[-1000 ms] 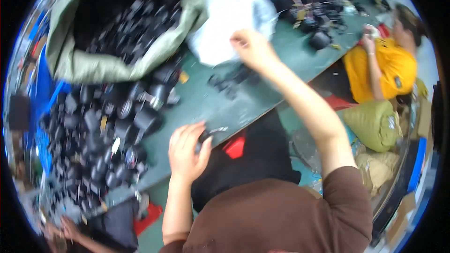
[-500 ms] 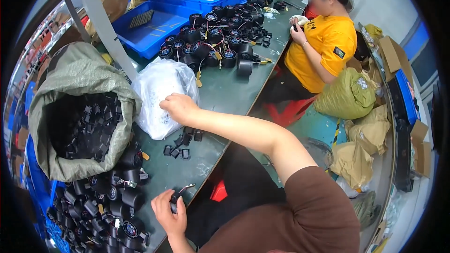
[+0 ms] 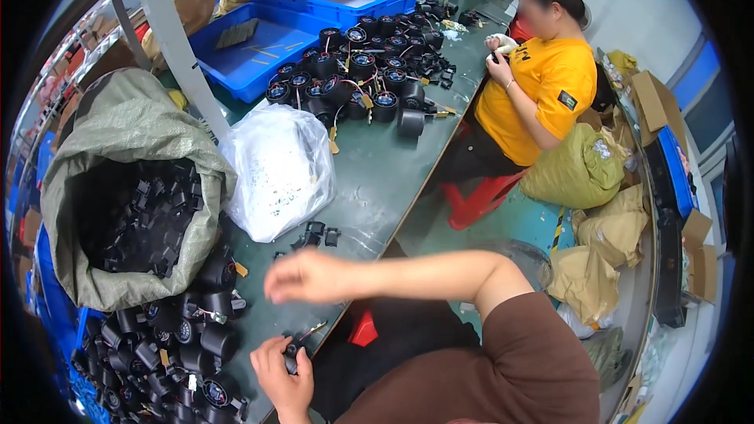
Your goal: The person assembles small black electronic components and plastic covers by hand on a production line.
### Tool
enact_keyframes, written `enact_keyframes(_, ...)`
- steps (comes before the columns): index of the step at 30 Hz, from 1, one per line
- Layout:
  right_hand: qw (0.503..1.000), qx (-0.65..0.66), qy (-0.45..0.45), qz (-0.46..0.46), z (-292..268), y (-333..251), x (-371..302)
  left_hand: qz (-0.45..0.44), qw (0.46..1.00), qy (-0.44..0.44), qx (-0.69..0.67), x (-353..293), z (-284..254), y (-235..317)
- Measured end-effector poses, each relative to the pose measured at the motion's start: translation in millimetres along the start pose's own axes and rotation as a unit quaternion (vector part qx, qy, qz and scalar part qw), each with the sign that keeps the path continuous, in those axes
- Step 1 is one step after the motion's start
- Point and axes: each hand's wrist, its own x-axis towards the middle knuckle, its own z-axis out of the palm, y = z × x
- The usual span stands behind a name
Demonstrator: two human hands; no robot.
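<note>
At the bench's near edge, my left hand (image 3: 281, 377) is closed around a small black part with a wire lead (image 3: 291, 357); the lead sticks out to the upper right. My right hand (image 3: 302, 278) hovers above the bench, between the left hand and the clear plastic bag (image 3: 280, 173). Motion smears its fingers, so whether they hold anything cannot be seen. Just beyond it lie several loose black plastic clips (image 3: 316, 233), partly covered by the hand. White pieces show through the bag.
A woven sack (image 3: 141, 286) of black clips stands open at left. Black cylindrical motors (image 3: 200, 357) are heaped below it, and more motors (image 3: 361, 67) lie further up the bench (image 3: 377, 169). Blue trays (image 3: 243, 71) line the back. A co-worker in yellow (image 3: 534, 86) sits beyond.
My right hand has left the plastic bag and come back toward my left hand, passing over the loose clips. My left hand stays nearly in place, with the black part still in it.
</note>
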Motion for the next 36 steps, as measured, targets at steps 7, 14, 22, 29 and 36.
enact_keyframes(7, 0.986, 0.162, -0.005, 0.037, 68, 11, -49, 0.009, 1.0, -0.012, 0.002, 2, 3, -4)
enact_keyframes(14, 0.978, 0.187, -0.023, 0.091, 68, 10, -47, -0.008, 0.999, 0.035, -0.018, -5, 9, -8)
enact_keyframes(22, 0.947, 0.262, -0.004, 0.186, 88, 15, -47, -0.019, 0.999, 0.043, 0.002, -8, 14, -9)
enact_keyframes(29, 0.898, 0.358, -0.008, 0.257, 78, 20, -45, 0.042, 0.994, 0.095, -0.018, -12, 21, -14)
enact_keyframes(36, 0.923, 0.298, -0.066, 0.235, 65, 15, -41, 0.066, 0.994, 0.071, -0.04, -12, 15, -21)
